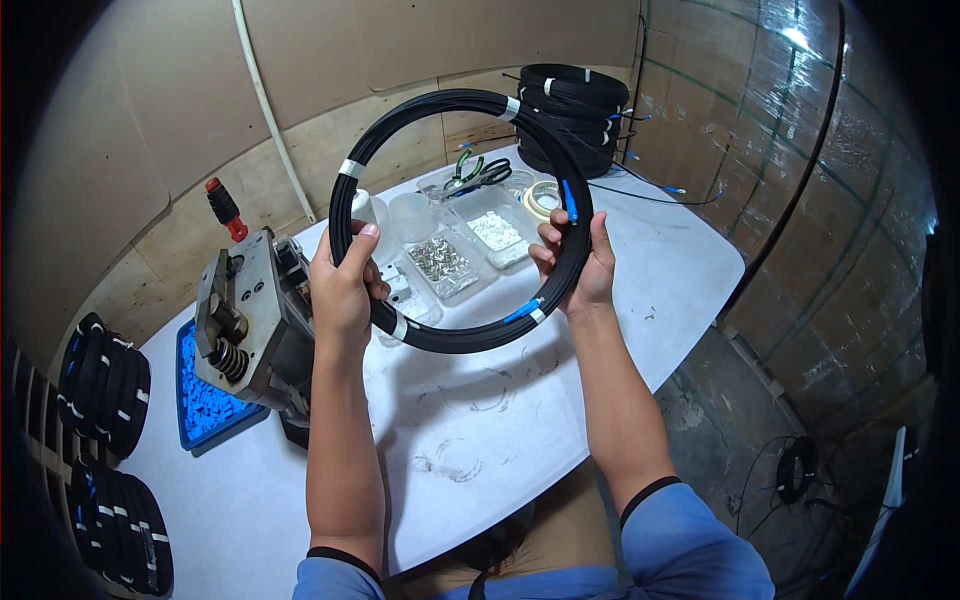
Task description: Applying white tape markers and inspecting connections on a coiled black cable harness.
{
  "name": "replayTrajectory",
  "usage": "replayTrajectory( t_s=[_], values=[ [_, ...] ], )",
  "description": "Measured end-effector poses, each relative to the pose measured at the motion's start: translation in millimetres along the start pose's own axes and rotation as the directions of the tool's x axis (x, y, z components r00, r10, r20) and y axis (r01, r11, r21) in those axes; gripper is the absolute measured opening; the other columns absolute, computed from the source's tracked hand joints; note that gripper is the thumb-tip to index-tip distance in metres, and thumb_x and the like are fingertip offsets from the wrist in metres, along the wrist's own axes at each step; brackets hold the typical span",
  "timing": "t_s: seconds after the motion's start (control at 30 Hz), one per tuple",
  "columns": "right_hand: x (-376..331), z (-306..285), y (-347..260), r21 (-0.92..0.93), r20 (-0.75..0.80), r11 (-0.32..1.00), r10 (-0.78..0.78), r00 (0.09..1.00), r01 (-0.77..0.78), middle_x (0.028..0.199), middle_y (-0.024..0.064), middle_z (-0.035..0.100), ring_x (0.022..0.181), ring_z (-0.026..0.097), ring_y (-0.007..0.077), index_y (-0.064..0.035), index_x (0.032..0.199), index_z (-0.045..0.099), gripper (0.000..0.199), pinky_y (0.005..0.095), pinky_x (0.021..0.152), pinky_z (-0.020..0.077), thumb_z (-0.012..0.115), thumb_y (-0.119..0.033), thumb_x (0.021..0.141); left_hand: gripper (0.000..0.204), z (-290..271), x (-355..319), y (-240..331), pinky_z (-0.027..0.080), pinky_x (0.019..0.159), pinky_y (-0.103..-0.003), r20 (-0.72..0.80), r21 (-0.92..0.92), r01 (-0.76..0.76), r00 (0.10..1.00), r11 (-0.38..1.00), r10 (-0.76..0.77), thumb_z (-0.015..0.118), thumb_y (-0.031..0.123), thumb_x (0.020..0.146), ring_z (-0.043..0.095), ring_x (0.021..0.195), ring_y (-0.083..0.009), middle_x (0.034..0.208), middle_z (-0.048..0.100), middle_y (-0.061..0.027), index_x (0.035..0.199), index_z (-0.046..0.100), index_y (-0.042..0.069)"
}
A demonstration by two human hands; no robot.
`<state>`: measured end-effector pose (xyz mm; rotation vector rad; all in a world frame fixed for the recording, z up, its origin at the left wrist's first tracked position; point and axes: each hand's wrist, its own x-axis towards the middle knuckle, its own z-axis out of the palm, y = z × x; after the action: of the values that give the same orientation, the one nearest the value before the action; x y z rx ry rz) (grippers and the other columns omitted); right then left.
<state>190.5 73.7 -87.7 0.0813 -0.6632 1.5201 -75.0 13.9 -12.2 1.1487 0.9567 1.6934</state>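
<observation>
A coil of black cable (pixel 470 340), bound with several white tape bands, is held up over the white table. Two blue connectors lie along its ring, one on the right side and one at the lower right. My left hand (pixel 345 280) is closed round the coil's left side, thumb on the front. On the right side my right hand (pixel 582 265) grips it, fingers curling inside the ring and thumb outside. Seen through the ring are a clear container of small metal pieces (pixel 440 262) and one of white pieces (pixel 495 232).
A metal press (pixel 262 320) with a red-black handle stands at left beside a blue tray (pixel 225 435) of blue parts. Stacked coils (pixel 570 120) stand at the far edge, with pliers and scissors (pixel 485 178) nearby. More coils (pixel 110 390) sit left; wrapped boxes (pixel 750 140) line the right.
</observation>
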Motion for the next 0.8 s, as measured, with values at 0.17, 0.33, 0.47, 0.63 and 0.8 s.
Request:
replayTrajectory(
  t_s=[0.17,0.33,0.47,0.63,0.8],
  values=[
    [0.0,3.1,0.8,0.044,0.035,0.999,0.003,0.999,-0.004,0.097,0.0005,0.058,0.081,0.054,0.0134,-0.0094,0.110,0.059,0.047,0.0281,0.065,0.0455,0.064,-0.052,0.091,0.022,-1.3,-0.8,2.3,0.038,0.042,-0.025,0.008,0.017,-0.027,1.000,0.999,0.027,0.068,0.021,0.090,0.042,0.041,-0.0077,0.056,0.043,0.0025,0.097,0.056,0.004],
    [-2.9,1.2,2.7,0.009,0.095,0.999,-0.034,0.995,0.033,0.099,-0.0002,0.058,0.083,0.055,0.0129,-0.0091,0.115,0.059,0.043,0.0286,0.066,0.0472,0.072,-0.042,0.089,0.022,-2.3,1.8,1.3,0.037,0.041,-0.025,0.012,0.040,-0.055,0.998,0.998,0.054,0.068,0.021,0.090,0.042,0.040,-0.0078,0.054,0.043,0.0022,0.097,0.056,0.004],
    [-3.3,12.3,2.6,-0.226,0.028,0.972,-0.053,0.998,0.058,0.095,0.0006,0.057,0.080,0.055,0.0124,-0.0081,0.118,0.058,0.039,0.0284,0.064,0.0488,0.073,-0.031,0.091,0.019,-7.7,2.9,3.0,0.037,0.040,-0.024,-0.005,0.068,-0.067,0.998,0.995,0.068,0.067,0.019,0.090,0.041,0.040,-0.0071,0.054,0.043,0.0028,0.096,0.057,0.004],
    [-3.6,15.5,3.9,-0.465,-0.119,0.882,0.026,0.993,-0.079,0.089,0.0037,0.057,0.075,0.056,0.0117,-0.0016,0.130,0.049,0.043,0.0276,0.060,0.0500,0.068,-0.016,0.094,0.016,-14.5,3.8,7.8,0.036,0.040,-0.024,-0.019,0.107,-0.093,0.995,0.990,0.095,0.067,0.017,0.089,0.039,0.041,-0.0061,0.054,0.043,0.0035,0.093,0.059,0.004],
    [-2.7,18.6,12.6,-0.583,-0.257,0.796,0.008,0.966,-0.162,0.088,0.0066,0.058,0.064,0.056,0.0122,-0.0013,0.124,0.049,0.037,0.0272,0.052,0.0452,0.066,-0.013,0.094,0.019,-16.6,2.5,13.4,0.036,0.041,-0.023,-0.030,0.151,-0.083,0.996,0.985,0.089,0.068,0.019,0.089,0.041,0.043,-0.0062,0.060,0.047,0.0031,0.096,0.063,0.003]
  ],
)
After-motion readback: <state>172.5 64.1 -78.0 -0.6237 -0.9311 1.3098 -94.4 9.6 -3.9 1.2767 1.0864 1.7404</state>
